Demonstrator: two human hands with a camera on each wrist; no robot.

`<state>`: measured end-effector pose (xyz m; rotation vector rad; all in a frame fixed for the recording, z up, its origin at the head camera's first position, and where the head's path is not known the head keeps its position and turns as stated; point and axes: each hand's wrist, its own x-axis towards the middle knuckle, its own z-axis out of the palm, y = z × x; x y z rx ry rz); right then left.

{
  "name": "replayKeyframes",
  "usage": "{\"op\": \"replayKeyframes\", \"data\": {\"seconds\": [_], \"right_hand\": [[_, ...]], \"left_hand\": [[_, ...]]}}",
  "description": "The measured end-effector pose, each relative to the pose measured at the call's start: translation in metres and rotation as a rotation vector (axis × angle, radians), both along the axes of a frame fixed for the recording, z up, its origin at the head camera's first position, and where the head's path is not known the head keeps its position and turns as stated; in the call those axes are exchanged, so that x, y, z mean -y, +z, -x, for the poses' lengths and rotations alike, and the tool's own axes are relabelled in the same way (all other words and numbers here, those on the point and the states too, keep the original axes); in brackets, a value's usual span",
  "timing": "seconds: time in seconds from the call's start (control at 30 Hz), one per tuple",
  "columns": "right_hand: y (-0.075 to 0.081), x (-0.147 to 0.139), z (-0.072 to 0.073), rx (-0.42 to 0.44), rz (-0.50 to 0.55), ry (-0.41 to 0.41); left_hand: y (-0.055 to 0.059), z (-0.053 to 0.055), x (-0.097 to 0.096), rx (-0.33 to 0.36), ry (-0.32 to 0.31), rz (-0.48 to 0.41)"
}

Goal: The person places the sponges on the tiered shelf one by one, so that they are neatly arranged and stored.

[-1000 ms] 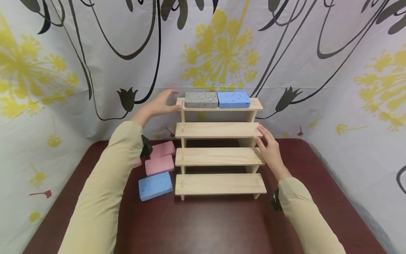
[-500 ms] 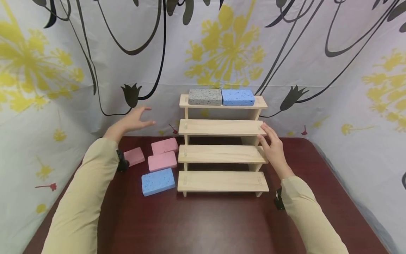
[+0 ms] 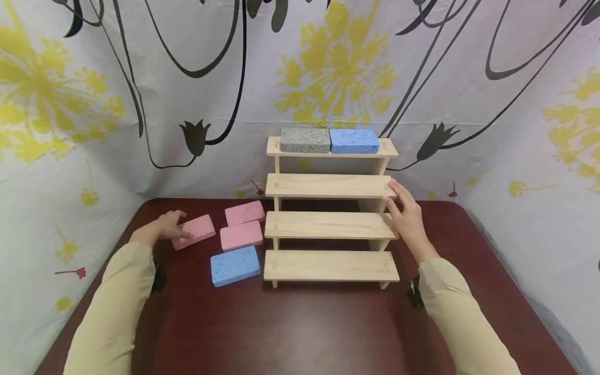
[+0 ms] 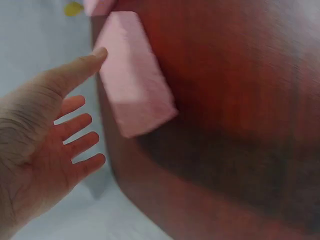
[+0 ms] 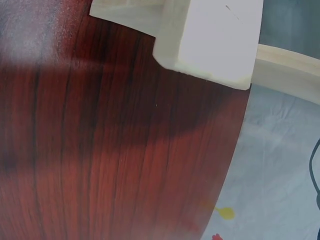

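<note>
My left hand (image 3: pixel 161 229) is at a pink sponge (image 3: pixel 196 232) on the left of the table. In the left wrist view, the thumb of this left hand (image 4: pixel 45 115) reaches over the near side of the pink sponge (image 4: pixel 132 80), and the fingers are spread, not wrapped round it. My right hand (image 3: pixel 408 221) rests against the right end of a wooden tiered shelf (image 3: pixel 328 186), fingertips at the second board from the top. The right wrist view shows a board end (image 5: pixel 210 45) of the shelf but not the hand.
Two more pink sponges (image 3: pixel 241 236) and a blue sponge (image 3: pixel 235 266) lie left of the shelf. A grey sponge (image 3: pixel 305 140) and another blue sponge (image 3: pixel 354 141) sit side by side on the top board. Patterned cloth (image 3: pixel 225 88) hangs behind the dark red table (image 3: pixel 300 328).
My left hand has moved from the left end of the top board down and left to the pink sponge on the table. My right hand has stayed at the shelf.
</note>
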<state>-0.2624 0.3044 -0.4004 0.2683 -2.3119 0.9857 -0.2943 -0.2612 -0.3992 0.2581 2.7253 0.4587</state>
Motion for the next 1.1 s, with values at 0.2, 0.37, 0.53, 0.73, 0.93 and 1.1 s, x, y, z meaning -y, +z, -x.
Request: {"op": "replayKeyframes", "data": {"seconds": [0.2, 0.37, 0.53, 0.73, 0.93, 1.1], "right_hand": [[0.006, 0.001, 0.0, 0.012, -0.035, -0.007], [0.007, 0.0, 0.001, 0.026, -0.065, -0.013], [0.007, -0.001, 0.0, 0.026, -0.065, -0.029], [0.013, -0.003, -0.002, 0.02, -0.089, -0.013], [0.03, -0.005, -0.004, 0.108, -0.145, 0.019], [0.04, -0.005, -0.002, 0.203, -0.129, 0.02]], "left_hand": [[-0.023, -0.007, 0.014, -0.001, 0.024, 0.004], [-0.033, -0.012, 0.02, -0.062, 0.052, -0.073], [-0.035, -0.014, 0.023, -0.114, 0.065, -0.116], [-0.032, -0.017, 0.025, -0.18, 0.083, -0.124], [-0.026, -0.02, 0.028, -0.2, 0.087, -0.143], [-0.019, -0.023, 0.028, -0.217, 0.078, -0.166]]}}
